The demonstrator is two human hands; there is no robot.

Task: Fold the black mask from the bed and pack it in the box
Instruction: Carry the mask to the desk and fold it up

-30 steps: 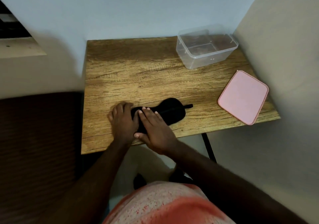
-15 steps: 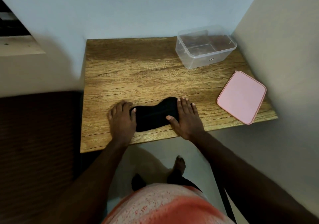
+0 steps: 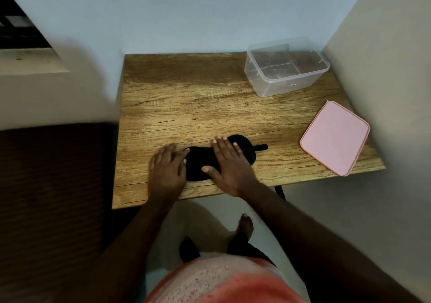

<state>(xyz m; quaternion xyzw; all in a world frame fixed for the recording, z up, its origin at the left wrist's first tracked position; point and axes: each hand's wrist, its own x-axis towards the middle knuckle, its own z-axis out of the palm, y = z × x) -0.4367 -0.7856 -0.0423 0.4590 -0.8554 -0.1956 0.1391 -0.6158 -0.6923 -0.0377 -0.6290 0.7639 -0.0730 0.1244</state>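
The black mask (image 3: 198, 162) lies flat on the wooden table (image 3: 186, 106) near its front edge, its strap end (image 3: 261, 147) sticking out to the right. My left hand (image 3: 166, 167) rests flat at the mask's left end, fingers spread. Palm down, my right hand (image 3: 229, 162) lies across the middle and right part of the mask, covering much of it. Neither hand grips the mask. The clear plastic box (image 3: 286, 65) stands open at the table's back right corner, well apart from both hands.
A pink lid (image 3: 334, 137) lies flat at the table's right edge. Walls close in behind and to the right of the table. A dark brown bed (image 3: 53, 186) sits to the left. My feet stand on the floor below the table's front edge.
My right hand slid left from the mask's right end onto its middle, uncovering the right lobe and strap. The left hand stayed at the left end.
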